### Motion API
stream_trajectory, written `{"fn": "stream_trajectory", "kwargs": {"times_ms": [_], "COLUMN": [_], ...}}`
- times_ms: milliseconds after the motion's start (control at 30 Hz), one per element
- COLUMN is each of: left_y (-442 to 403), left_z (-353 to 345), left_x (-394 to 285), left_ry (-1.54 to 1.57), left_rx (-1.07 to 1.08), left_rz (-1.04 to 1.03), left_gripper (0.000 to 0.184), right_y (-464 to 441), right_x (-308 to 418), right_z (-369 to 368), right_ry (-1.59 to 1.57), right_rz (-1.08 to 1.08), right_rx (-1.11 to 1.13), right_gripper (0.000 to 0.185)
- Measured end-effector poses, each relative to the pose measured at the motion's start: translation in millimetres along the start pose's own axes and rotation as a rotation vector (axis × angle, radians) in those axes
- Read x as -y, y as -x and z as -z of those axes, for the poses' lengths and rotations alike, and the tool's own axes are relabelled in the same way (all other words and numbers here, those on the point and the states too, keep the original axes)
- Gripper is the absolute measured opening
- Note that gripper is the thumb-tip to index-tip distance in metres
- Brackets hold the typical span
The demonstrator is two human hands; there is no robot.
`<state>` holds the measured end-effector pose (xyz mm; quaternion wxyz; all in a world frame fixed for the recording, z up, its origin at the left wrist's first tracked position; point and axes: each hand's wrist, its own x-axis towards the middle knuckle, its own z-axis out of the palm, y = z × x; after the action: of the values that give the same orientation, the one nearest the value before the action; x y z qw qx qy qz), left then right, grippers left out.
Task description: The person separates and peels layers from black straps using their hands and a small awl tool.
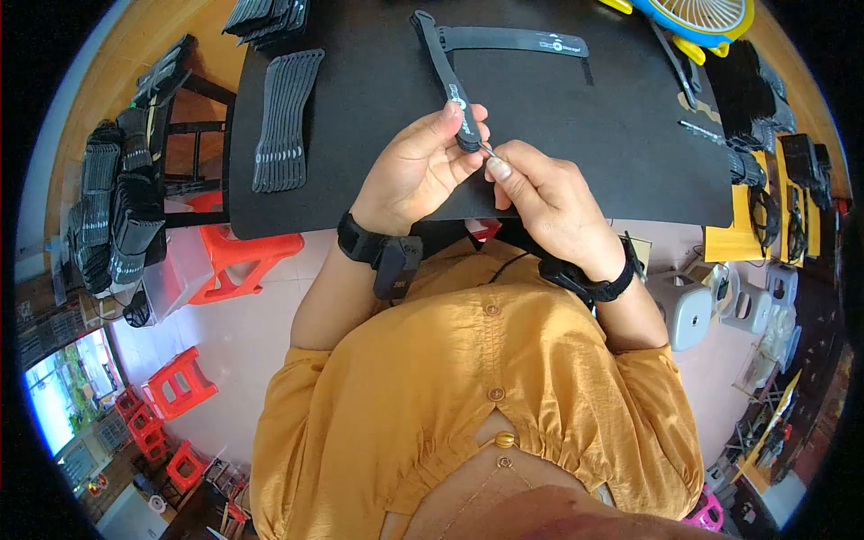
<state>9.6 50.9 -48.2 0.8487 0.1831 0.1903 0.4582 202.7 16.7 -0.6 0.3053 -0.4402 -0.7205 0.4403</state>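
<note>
My left hand grips a black strap with white printing, thumb on top near its lower end. The strap's upper end reaches away over the black table. My right hand pinches a small, thin metal piece at that lower end; its exact kind is too small to make out. Beyond my hands a second black strap with white print lies crosswise on the table. To the left, several black straps lie fanned side by side.
The black table ends just before my body. A pile of straps sits at its far left, a yellow-and-blue fan at its far right. Strap bundles hang at left. Red stools and a grey stool stand on the floor.
</note>
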Motion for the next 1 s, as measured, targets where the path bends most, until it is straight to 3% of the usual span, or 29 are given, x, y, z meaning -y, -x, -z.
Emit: {"fn": "stream_trajectory", "kwargs": {"times_ms": [167,233,667,867,933,1000], "left_y": [1,1,2,3,3,1], "left_z": [0,-1,-4,-9,-11,-10], "left_x": [1,1,7,7,9,9], "left_ry": [-0.010,-0.018,-0.137,-0.133,-0.146,-0.198], "left_rx": [-0.017,-0.009,-0.029,0.012,-0.019,-0.097], "left_rz": [-0.010,-0.012,-0.088,-0.103,-0.101,-0.116], "left_gripper": [0.037,0.038,0.033,0.025,0.025,0.028], "right_y": [0,0,-1,-7,-12,-13], "right_x": [2,-3,4,-4,-19,-18], "right_z": [-1,-2,-3,-9,-15,-14], "right_ry": [0.047,0.201,0.235,0.257,0.032,-0.070], "right_rz": [0.014,0.137,0.021,0.249,0.311,0.264], "right_rx": [-0.020,-0.075,-0.058,-0.323,-0.263,-0.260], "right_gripper": [0.012,0.011,0.008,0.026,0.035,0.032]}}
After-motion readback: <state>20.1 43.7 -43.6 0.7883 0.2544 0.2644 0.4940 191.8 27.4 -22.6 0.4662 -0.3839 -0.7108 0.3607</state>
